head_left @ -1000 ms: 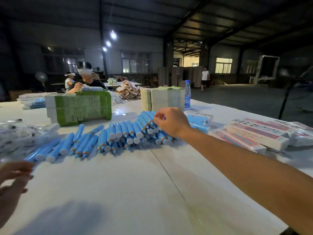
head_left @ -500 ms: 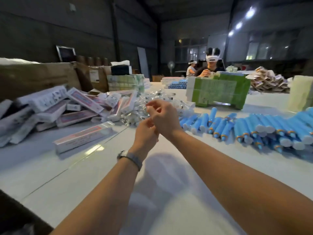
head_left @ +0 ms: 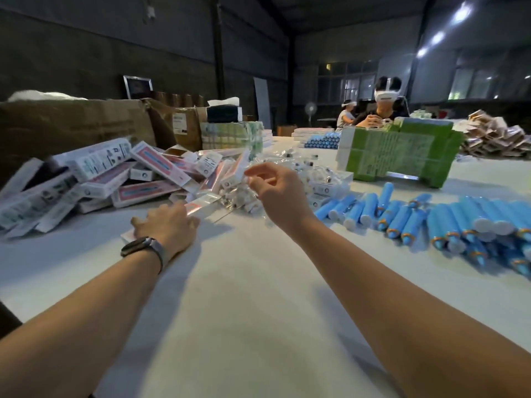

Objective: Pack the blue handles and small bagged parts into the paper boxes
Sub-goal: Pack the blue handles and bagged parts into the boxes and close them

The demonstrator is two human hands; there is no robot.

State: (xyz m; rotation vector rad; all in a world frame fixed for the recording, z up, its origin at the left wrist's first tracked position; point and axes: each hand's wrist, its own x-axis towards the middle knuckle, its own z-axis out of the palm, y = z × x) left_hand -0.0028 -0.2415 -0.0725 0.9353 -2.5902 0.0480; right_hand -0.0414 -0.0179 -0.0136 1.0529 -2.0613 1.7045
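Where the left hand (head_left: 168,225) lies fingers-down on the white bench (head_left: 230,297), it covers most of a flat pink-and-white paper box (head_left: 201,205); whether the fingers actually grip the carton cannot be told. Raised just above the heap of small bagged parts (head_left: 298,173), the right hand (head_left: 275,186) has loosely curled fingers, and motion blur hides whether a clear bag sits between its fingertips. Those bags are crinkled, glossy plastic, their contents too small to make out. Smooth, cylindrical blue handles (head_left: 431,216) with pale flat end caps lie in rows to the right, cut off by the frame edge. Rectangular printed cartons (head_left: 100,173) tumble in a pile at left, before brown cardboard boxes (head_left: 71,124). A green block of stacked packs (head_left: 402,150) stands beyond.
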